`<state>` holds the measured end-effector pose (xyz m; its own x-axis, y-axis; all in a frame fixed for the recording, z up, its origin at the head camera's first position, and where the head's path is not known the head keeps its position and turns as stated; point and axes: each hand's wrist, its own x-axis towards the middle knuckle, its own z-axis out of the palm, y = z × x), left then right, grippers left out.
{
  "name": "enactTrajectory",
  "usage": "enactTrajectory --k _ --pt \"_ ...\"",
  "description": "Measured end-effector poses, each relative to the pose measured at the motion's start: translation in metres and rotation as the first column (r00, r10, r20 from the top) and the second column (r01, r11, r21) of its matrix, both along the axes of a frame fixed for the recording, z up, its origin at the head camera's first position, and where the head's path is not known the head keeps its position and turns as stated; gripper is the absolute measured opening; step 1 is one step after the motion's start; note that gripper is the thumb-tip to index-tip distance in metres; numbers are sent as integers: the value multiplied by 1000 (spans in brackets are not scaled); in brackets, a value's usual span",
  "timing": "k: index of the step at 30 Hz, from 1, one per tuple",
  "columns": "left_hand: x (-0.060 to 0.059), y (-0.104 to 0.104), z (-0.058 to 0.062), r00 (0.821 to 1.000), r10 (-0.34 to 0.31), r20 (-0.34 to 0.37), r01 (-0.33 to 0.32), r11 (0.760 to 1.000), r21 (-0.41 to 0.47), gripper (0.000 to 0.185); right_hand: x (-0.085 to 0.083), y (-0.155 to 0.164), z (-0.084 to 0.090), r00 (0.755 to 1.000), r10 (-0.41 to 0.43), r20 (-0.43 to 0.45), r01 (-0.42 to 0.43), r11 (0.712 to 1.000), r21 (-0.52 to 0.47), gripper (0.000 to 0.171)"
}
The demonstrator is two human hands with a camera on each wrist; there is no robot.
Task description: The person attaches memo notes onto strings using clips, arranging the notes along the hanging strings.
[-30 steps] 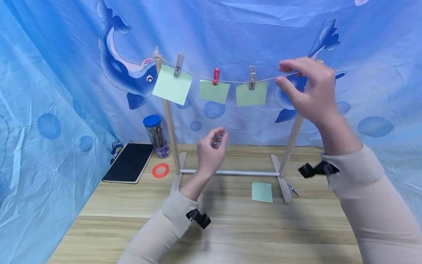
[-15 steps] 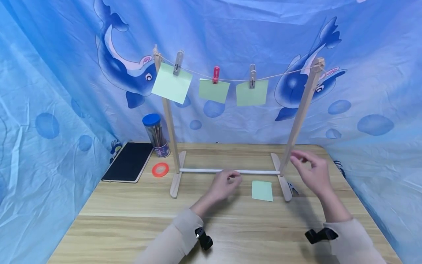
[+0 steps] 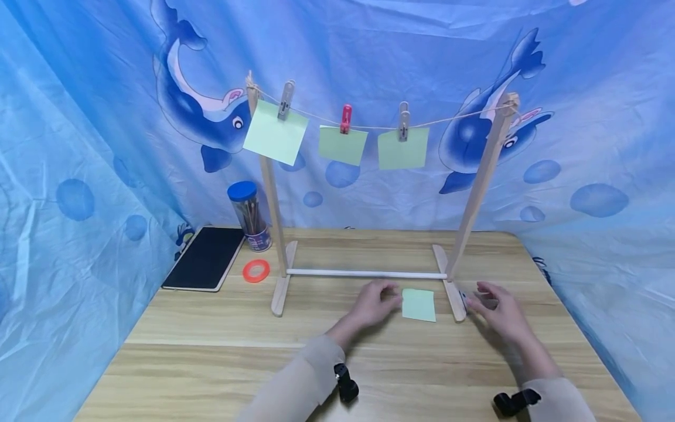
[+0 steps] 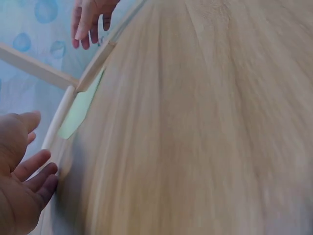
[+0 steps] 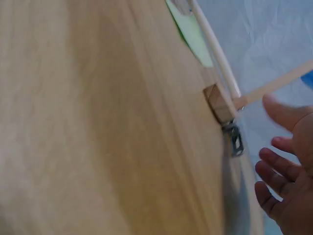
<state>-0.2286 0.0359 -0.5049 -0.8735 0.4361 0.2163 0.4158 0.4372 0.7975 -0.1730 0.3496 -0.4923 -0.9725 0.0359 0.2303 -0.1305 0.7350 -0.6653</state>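
Note:
A loose green paper square (image 3: 419, 305) lies on the wooden table (image 3: 211, 363) between the feet of a small wooden drying rack (image 3: 480, 181). My left hand (image 3: 377, 302) hovers low just left of the paper, fingers relaxed and holding nothing; the left wrist view shows the same paper (image 4: 80, 105) ahead of my left hand (image 4: 24, 176). My right hand (image 3: 493, 308) is down beside the rack's right foot, open, its fingers close to a metal clip (image 5: 234, 139) lying on the table. Three green notes hang from the string (image 3: 369, 128) on pegs.
A pencil tub with a blue lid (image 3: 250, 217), an orange tape ring (image 3: 256, 271) and a black notebook (image 3: 207, 259) sit at the back left. A white crossbar (image 3: 366, 274) joins the rack's feet. Blue dolphin cloth (image 3: 79, 146) surrounds the table.
Both hands came down from the string to the table. The left hand moved right toward the loose paper; the right hand dropped to the rack's right foot by the clip.

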Motion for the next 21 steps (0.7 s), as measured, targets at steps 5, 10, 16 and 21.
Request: enactTrajectory --k 5,10,16,21 --pt "-2 12 -6 993 -35 -116 22 994 -110 32 -1 5 -19 999 -35 -26 37 997 71 37" --pt "0 18 -9 966 -124 -225 35 930 -366 39 -4 11 -29 993 -50 -102 63 990 123 17" --pt "4 15 -11 953 -180 -243 46 880 -473 41 0 19 -30 991 -42 -126 58 991 123 9" --pt "5 8 -10 969 -164 -187 73 908 -413 43 6 26 -26 997 -58 -46 63 991 114 19"
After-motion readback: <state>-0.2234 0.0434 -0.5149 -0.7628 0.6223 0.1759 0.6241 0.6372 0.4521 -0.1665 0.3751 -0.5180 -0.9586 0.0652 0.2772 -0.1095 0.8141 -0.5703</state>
